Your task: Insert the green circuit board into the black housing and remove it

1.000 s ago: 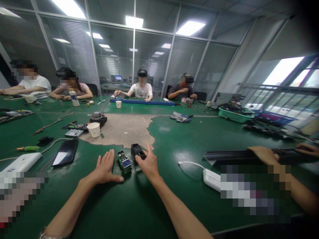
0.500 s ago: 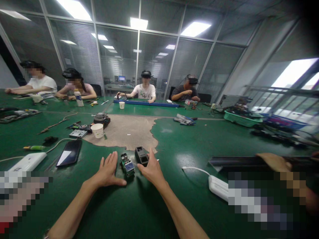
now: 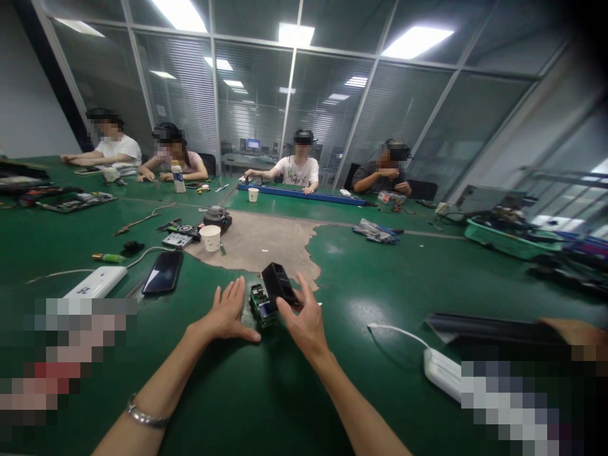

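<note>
"What has the right hand (image 3: 306, 322) got hold of?"

"A black case (image 3: 279, 284), pinched between thumb and fingers. It's tipped at a slant, close up against the right side of that small circuit board (image 3: 261, 306) and hiding part of it from me."

"Are the two touching?"

"I can't tell from where I'm standing."

"And the left hand (image 3: 228, 316)?"

"Open, with nothing in it. The fingers reach forward and the thumb stretches out by the near end of the board. There's a metal bracelet (image 3: 147, 415) on that wrist."

"Where's the board, exactly?"

"On the green table (image 3: 251, 396), between the two hands, just on this side of the bare brown patch (image 3: 270, 240)."

"What's over to the left?"

"A phone (image 3: 163, 272) with a white power bank (image 3: 99, 280) beside it. Farther off, a paper cup (image 3: 210, 239) stands next to some loose parts (image 3: 177, 240)."

"And to the right?"

"A white block (image 3: 443, 373) with a cable (image 3: 402, 329), then a long black strip (image 3: 498, 329) with a co-worker's hand (image 3: 577, 334) at its far end. A pair of gloves (image 3: 375, 231) lies well across the table."
</note>
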`<state>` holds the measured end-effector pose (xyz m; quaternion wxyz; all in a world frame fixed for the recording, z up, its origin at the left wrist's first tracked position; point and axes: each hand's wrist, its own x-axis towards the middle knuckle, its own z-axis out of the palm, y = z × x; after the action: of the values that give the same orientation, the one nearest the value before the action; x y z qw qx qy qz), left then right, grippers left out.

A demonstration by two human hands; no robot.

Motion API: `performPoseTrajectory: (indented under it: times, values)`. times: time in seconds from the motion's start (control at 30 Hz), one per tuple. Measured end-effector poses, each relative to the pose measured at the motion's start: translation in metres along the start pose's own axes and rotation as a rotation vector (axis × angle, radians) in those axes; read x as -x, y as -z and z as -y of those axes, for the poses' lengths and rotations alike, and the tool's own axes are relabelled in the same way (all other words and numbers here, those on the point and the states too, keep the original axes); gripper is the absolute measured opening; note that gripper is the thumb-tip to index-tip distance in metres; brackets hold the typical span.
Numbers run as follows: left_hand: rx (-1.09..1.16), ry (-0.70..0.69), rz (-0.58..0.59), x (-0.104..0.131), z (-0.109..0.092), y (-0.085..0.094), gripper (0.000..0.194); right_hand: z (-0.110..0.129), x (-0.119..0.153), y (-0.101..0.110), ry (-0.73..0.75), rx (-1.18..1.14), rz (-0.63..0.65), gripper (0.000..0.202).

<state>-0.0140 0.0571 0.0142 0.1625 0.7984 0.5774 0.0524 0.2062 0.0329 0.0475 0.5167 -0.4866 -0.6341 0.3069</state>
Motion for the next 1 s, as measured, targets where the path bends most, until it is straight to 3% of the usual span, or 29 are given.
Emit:
performPoseTrajectory:
  times: [0.13, 0.4, 0.57, 0.77, 1.0]
  values:
    - [0.011, -0.003, -0.001, 0.003, -0.002, 0.002, 0.15, 0.006, 0.009, -0.011, 0.072, -0.007, 0.027, 0.076]
    - [0.004, -0.001, -0.019, -0.001, 0.004, -0.007, 0.148, -0.006, 0.013, -0.018, 0.18, 0.279, 0.05, 0.075]
    - [0.001, -0.006, -0.053, -0.005, 0.009, -0.014, 0.149, -0.001, 0.012, -0.022, 0.252, 0.382, 0.045, 0.071]
    - [0.003, -0.013, -0.068, -0.006, 0.009, -0.016, 0.146, 0.007, 0.016, -0.019, 0.209, 0.505, 0.129, 0.08]
    - [-0.01, 0.0, -0.046, -0.005, 0.005, -0.012, 0.145, -0.01, 0.022, -0.017, 0.114, 0.54, 0.242, 0.09]
